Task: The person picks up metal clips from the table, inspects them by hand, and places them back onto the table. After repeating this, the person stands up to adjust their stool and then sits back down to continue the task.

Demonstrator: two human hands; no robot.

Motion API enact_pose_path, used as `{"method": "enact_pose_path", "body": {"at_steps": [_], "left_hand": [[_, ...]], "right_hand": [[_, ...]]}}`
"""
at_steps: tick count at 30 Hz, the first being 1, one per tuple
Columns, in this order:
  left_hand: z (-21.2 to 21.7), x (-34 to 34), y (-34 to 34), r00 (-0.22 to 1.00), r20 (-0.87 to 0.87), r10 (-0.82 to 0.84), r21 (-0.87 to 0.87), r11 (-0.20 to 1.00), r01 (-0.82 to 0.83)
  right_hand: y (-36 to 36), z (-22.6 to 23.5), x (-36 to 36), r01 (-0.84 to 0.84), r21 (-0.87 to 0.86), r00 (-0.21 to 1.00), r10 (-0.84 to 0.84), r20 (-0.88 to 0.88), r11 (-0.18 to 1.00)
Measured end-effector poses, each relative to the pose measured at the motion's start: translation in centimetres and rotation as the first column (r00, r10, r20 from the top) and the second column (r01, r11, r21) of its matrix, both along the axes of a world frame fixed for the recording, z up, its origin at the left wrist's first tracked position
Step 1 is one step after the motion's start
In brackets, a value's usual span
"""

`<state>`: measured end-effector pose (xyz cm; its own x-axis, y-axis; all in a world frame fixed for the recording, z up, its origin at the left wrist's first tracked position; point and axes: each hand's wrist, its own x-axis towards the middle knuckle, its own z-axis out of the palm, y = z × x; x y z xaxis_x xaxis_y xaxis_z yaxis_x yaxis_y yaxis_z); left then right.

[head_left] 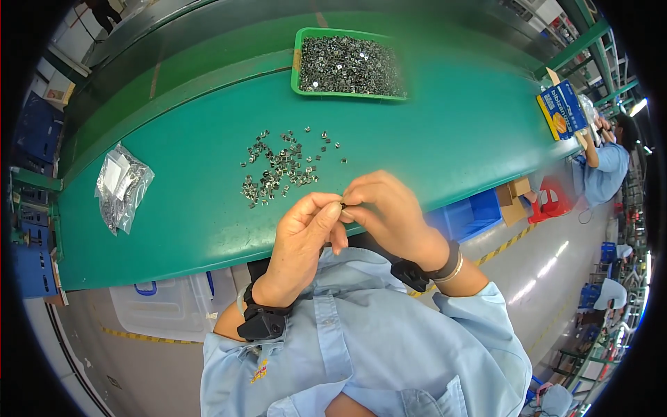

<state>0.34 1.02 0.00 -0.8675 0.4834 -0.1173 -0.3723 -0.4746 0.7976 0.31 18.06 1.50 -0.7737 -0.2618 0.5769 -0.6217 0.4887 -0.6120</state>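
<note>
My left hand (pixel 306 233) and my right hand (pixel 383 208) meet over the near edge of the green table (pixel 431 149). Both are closed in a pinch around one small dark part (pixel 342 206), mostly covered by the fingertips; its kind is too small to make out. Just beyond my hands lies a loose heap of small metal parts (pixel 281 167), black and silver and squarish, with a few strays on its right side. Farther back, a green tray (pixel 297 66) is filled with many similar small parts.
A clear plastic bag (pixel 121 187) with parts and a white label lies at the left. A blue and yellow box (pixel 561 111) stands at the far right, near a co-worker (pixel 603 163). Below the table are a blue bin (pixel 472 217), a red stool (pixel 552 200) and a clear lidded box (pixel 160 309).
</note>
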Motion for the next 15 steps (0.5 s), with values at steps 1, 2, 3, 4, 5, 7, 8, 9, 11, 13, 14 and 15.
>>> {"method": "enact_pose_path", "body": {"at_steps": [1,2,3,4,5,7,8,9,11,13,14,15], "left_hand": [[0.01,-0.01,-0.05,1.0,-0.005,-0.007,-0.002,1.0,0.007],[0.01,-0.03,-0.09,1.0,-0.01,-0.014,-0.004,1.0,0.014],[0.04,0.0,-0.06,1.0,-0.016,-0.022,-0.006,1.0,0.022],[0.1,0.04,-0.01,1.0,-0.017,-0.023,-0.008,1.0,0.023],[0.18,0.1,0.03,1.0,-0.013,-0.017,-0.016,1.0,0.017],[0.36,0.18,0.12,1.0,-0.005,-0.003,-0.032,0.999,0.003],[0.42,0.15,0.13,1.0,-0.006,-0.004,-0.032,0.999,0.004],[0.49,0.11,0.13,1.0,0.001,-0.004,-0.03,1.0,0.004],[0.58,0.03,0.12,1.0,0.013,-0.002,-0.026,1.0,0.002],[0.54,-0.08,0.04,1.0,0.016,-0.008,-0.024,1.0,0.009],[0.5,-0.14,-0.01,1.0,0.02,-0.015,-0.022,1.0,0.015],[0.48,-0.17,-0.05,0.999,0.024,-0.021,-0.019,1.0,0.022]], "right_hand": [[0.0,0.14,0.04,0.001,0.002,1.0,-0.001,0.003,1.0],[0.01,0.22,0.06,0.002,0.004,1.0,-0.002,0.006,1.0],[0.08,0.25,0.12,0.003,0.002,1.0,-0.003,0.005,1.0],[0.15,0.28,0.18,0.007,0.006,1.0,-0.007,0.003,1.0],[0.21,0.31,0.22,0.011,0.009,1.0,-0.011,0.001,1.0],[0.33,0.31,0.33,0.016,0.012,1.0,-0.016,-0.002,1.0],[0.32,0.28,0.36,0.026,0.005,1.0,-0.026,0.003,1.0],[0.31,0.24,0.41,0.034,-0.001,0.999,-0.034,0.008,0.999],[0.31,0.2,0.43,0.043,-0.008,0.999,-0.043,0.013,0.999],[0.28,0.15,0.44,0.033,-0.008,0.999,-0.032,0.034,0.999],[0.26,0.12,0.45,0.027,-0.007,0.999,-0.026,0.045,1.0],[0.26,0.09,0.48,0.026,-0.008,0.999,-0.026,0.045,1.0]]}}
